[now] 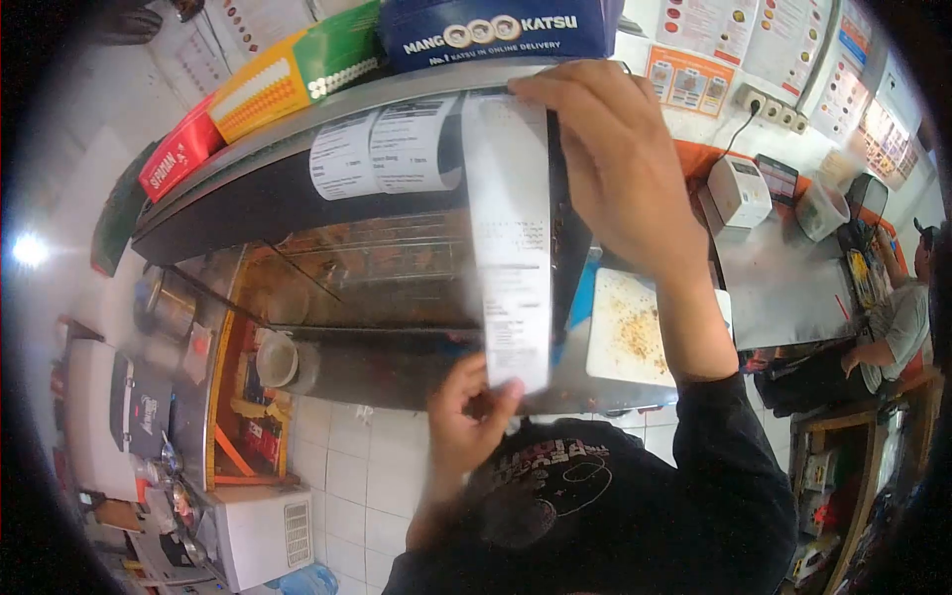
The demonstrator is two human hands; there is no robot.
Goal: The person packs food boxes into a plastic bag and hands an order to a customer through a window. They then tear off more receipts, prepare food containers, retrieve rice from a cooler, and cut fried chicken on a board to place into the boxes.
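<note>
A long white paper receipt (508,208) with printed lines hangs down the front of a dark glass-fronted display case (248,183). My right hand (620,164) is at its top edge, fingertips bent and pressed against the paper at the case's upper rim. Lower down, my left hand (466,416) pinches the bottom end of the receipt between thumb and fingers. Two shorter printed slips (382,154) are stuck side by side on the case, just left of the long receipt.
Boxes stand on the case, including a blue box (496,35). A white cutting board (625,332) with crumbs lies beside it. At right are a label printer (739,190), a metal counter (783,283) and another person (897,317). A white bucket (277,357) sits lower left.
</note>
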